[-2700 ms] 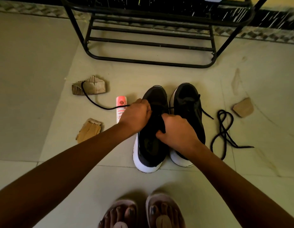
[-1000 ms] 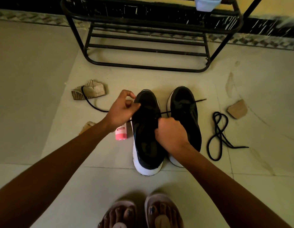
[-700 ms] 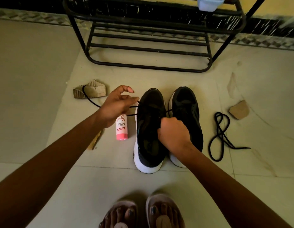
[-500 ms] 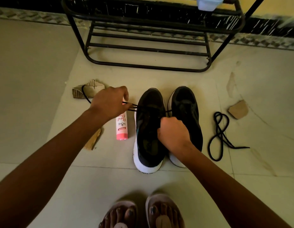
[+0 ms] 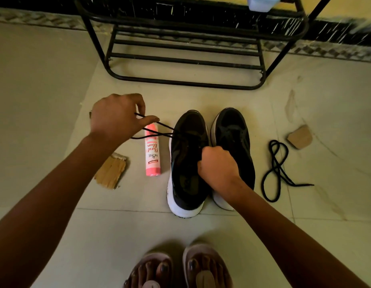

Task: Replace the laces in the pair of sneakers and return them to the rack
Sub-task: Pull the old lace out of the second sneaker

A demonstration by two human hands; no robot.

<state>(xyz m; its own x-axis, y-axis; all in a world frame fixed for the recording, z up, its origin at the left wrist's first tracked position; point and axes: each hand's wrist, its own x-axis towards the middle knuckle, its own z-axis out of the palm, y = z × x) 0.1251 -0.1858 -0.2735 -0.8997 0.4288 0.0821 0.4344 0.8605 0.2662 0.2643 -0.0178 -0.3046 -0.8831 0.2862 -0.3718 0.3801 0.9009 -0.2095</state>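
Two black sneakers with white soles stand side by side on the floor, the left sneaker [image 5: 187,163] and the right sneaker [image 5: 234,134]. My left hand [image 5: 116,119] pinches a black lace [image 5: 159,132] that runs taut from the left sneaker's eyelets out to the left. My right hand [image 5: 218,165] grips the left sneaker at its tongue and collar. A second black lace [image 5: 277,165] lies coiled on the floor right of the shoes. The black metal rack [image 5: 186,57] stands beyond the shoes.
A pink spray can [image 5: 152,152] lies left of the left sneaker. Cardboard scraps lie at left [image 5: 111,172] and at right [image 5: 300,137]. My sandalled feet [image 5: 180,269] are at the bottom edge. A pale blue container [image 5: 262,3] sits on the rack's upper tier.
My left hand has drawn the lace further out to the left, away from the left sneaker. My right hand keeps its grip on the shoe.
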